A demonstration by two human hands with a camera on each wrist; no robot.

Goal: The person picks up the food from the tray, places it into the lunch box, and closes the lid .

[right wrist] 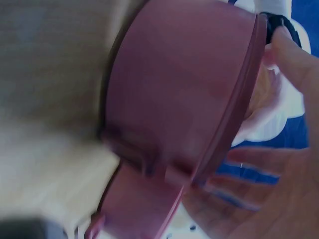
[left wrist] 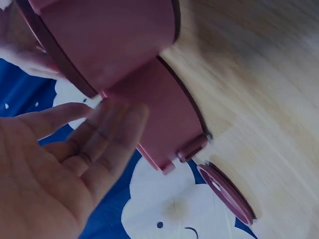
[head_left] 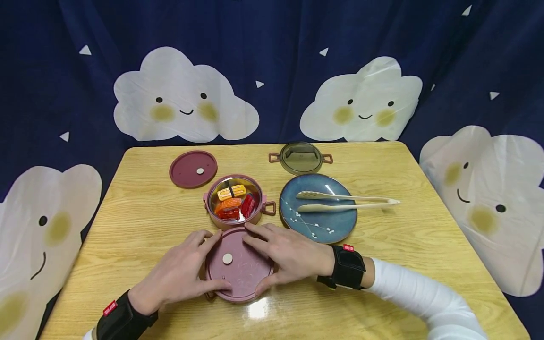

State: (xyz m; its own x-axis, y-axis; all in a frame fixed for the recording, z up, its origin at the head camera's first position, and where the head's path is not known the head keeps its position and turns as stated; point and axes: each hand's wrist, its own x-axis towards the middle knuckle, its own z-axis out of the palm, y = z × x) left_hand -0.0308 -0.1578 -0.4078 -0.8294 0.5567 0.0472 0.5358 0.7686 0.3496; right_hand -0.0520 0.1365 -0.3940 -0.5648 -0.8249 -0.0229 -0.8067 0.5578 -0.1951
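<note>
Left grip: we see the left hand [head_left: 180,274] lying on the near pink container [head_left: 239,270], fingers spread and nearly straight over the lid's left side, thumb along the near rim; relaxed, not clenched.
Right grip: the right hand [head_left: 285,257] rests on the same lid from the right, fingers extended across the top, thumb at the near-right edge (in the right wrist view the palm stands just off the container wall); likewise released.
Closed container: at the near centre of the worktop [head_left: 136,222], lid on, touching the open bowl behind it.
Open bowl: a pink handled bowl [head_left: 235,202] holding toy sushi pieces [head_left: 233,201].
Other items: a loose pink lid [head_left: 193,168] at back left; a clear handled lid [head_left: 301,157] at back centre; a blue plate [head_left: 318,208] carrying wooden tongs [head_left: 346,201].
Room: we note a navy curtain [head_left: 272,66] printed with smiling clouds behind the wooden worktop.
</note>
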